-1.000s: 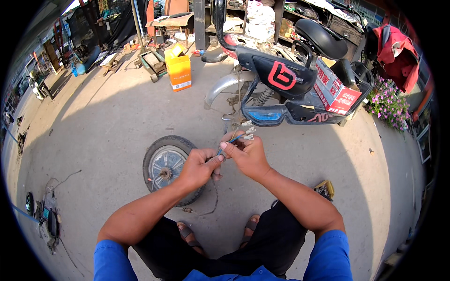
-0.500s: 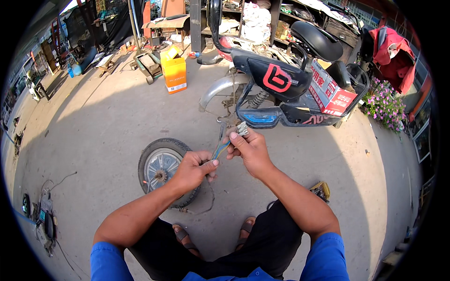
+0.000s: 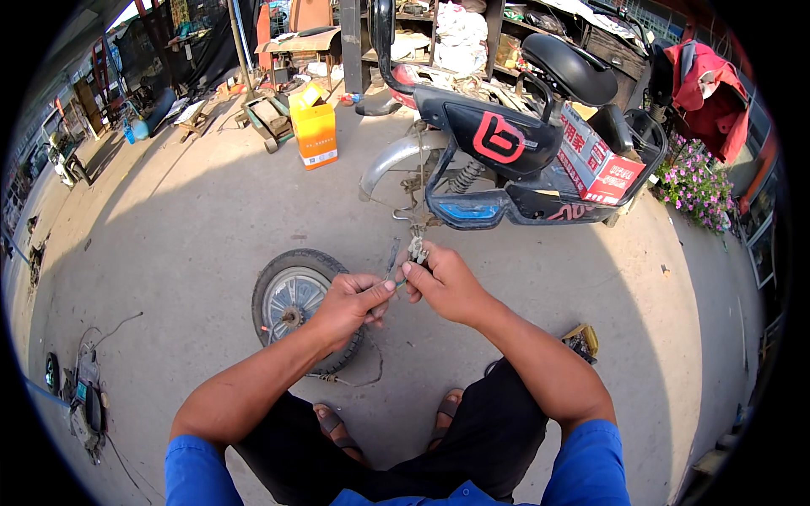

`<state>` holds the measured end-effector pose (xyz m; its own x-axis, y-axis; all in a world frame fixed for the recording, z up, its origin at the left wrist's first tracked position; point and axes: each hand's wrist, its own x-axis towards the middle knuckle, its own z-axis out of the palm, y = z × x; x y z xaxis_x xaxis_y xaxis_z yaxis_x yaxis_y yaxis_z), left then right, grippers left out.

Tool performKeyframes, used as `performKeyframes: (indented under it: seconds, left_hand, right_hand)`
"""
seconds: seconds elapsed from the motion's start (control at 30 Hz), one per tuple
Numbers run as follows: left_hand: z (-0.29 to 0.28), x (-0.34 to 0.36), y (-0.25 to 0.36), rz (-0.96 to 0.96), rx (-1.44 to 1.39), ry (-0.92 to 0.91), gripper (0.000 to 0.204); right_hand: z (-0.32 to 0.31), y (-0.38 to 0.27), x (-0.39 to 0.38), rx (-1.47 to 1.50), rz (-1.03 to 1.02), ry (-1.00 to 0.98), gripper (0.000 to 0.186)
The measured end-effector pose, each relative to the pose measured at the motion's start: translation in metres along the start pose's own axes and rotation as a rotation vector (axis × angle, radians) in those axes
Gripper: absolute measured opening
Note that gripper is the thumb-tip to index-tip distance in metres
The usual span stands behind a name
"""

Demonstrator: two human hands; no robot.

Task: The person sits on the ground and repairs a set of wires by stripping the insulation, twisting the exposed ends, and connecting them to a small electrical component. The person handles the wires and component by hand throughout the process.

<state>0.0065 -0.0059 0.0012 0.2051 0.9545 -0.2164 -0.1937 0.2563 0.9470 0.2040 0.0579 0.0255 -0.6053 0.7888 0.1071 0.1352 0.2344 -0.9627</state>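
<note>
My right hand [image 3: 445,282] is closed around a bunch of thin wires, and pale wire connectors [image 3: 418,250] stick out past its fingers. My left hand [image 3: 354,302] grips the same wires lower down, with its thumb pressed on top. Between the two hands a short stretch of the wires shows, and a grey cable end [image 3: 393,256] points up beside them. A wheel with a black tyre and grey hub [image 3: 291,297] lies on the ground under my left hand; a cable [image 3: 371,381] trails from its hub. Beyond my hands stands a black electric scooter [image 3: 481,126], its rear mudguard [image 3: 390,162] bare of a wheel.
An orange box [image 3: 315,135] stands left of the scooter, and a red-and-white carton [image 3: 591,160] rests on its footboard. Loose scooter parts [image 3: 88,396] lie at the far left. A yellow container [image 3: 584,341] sits by my right knee. Cluttered shelves [image 3: 422,51] line the back.
My right hand has drawn closer to my left and lower, turning the connectors more upright. Less of the wires shows between the hands.
</note>
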Motion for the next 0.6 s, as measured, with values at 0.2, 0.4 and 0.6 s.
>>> performKeyframes:
  seconds: [0.2,0.4,0.6]
  left_hand:
    - [0.003,-0.002,0.004,-0.023,0.083,0.026,0.03]
    - [-0.006,0.002,-0.002,0.088,0.026,-0.014,0.031]
    - [-0.024,0.0,0.018,0.187,-0.142,0.046,0.03]
  right_hand:
    - [0.003,-0.007,-0.004,-0.241,-0.054,0.029,0.012]
    - [0.006,0.011,0.003,0.16,0.015,0.061,0.023]
    - [0.019,0.017,-0.004,-0.066,0.038,-0.149,0.039]
